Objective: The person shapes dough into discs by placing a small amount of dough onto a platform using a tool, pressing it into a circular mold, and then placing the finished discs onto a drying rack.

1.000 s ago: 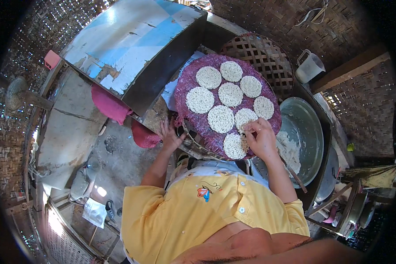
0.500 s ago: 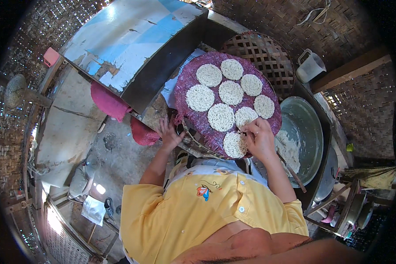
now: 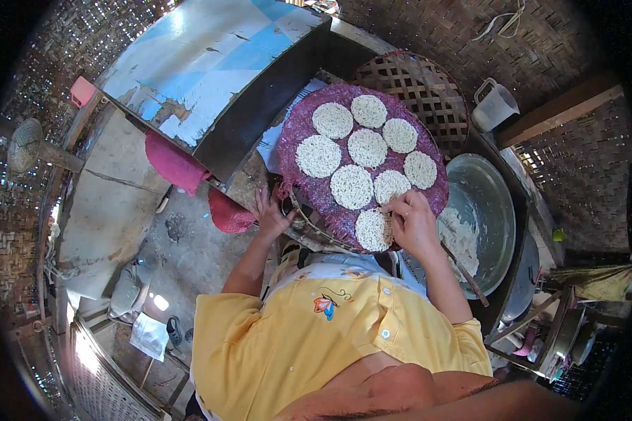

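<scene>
Several round, flat white rice cakes (image 3: pixel 351 187) of lumpy grain lie on a purple mesh cloth (image 3: pixel 316 193) over a round tray. At the near edge of the cloth, my right hand (image 3: pixel 409 221) has its fingers pinched together at the upper right rim of the nearest rice cake (image 3: pixel 373 230). Whatever sits between those fingertips is too small to make out. My left hand (image 3: pixel 272 213) rests with fingers spread by the tray's left edge, next to a gathered bit of the cloth, and holds nothing.
To the right stands a large green basin (image 3: pixel 495 203) with white grainy mass (image 3: pixel 458 238) and a wooden stick (image 3: pixel 467 274) in it. Behind are a woven basket (image 3: pixel 414 88) and a plastic jug (image 3: pixel 495 105). A blue-and-white topped table (image 3: pixel 211 63) borders the far left.
The right hand's fingertips have shifted very slightly at the nearest rice cake's rim. My left hand stays in place, and the cakes lie as before.
</scene>
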